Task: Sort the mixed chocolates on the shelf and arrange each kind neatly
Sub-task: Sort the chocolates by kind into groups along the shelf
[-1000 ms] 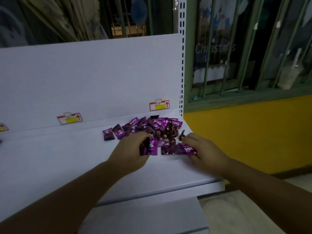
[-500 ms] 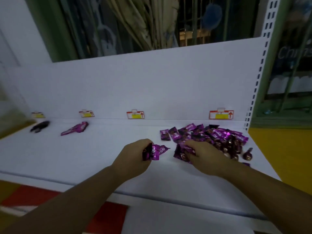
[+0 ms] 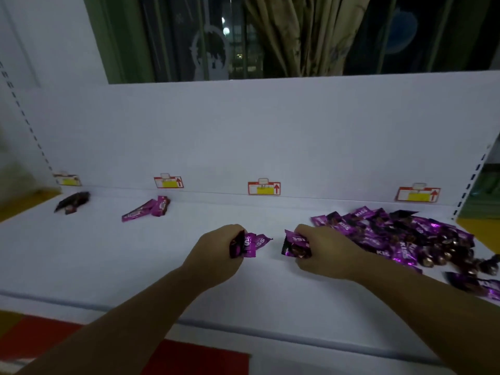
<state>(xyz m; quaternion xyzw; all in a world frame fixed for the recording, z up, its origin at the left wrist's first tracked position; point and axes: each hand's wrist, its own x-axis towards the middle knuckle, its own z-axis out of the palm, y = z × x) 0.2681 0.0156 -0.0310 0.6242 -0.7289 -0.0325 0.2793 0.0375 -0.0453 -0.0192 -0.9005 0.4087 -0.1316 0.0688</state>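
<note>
A mixed pile of purple chocolate packets (image 3: 400,239) and small brown-wrapped chocolates lies at the right end of the white shelf (image 3: 135,266). My left hand (image 3: 216,253) is closed around a few purple packets (image 3: 253,243) above the middle of the shelf. My right hand (image 3: 322,250) grips another small bunch of packets (image 3: 295,243) just left of the pile. Farther left lie a small group of purple bars (image 3: 147,208) and some dark brown chocolates (image 3: 71,203).
Red and yellow price tags (image 3: 263,188) sit along the white back panel. A perforated upright (image 3: 470,182) bounds the shelf on the right. Behind are a barred window and a curtain (image 3: 297,33). A lower shelf and red floor patch show below.
My view has swung left, revealing the sorted groups at the left end. Both hands have lifted packets from the pile and carried them leftward toward the shelf's middle.
</note>
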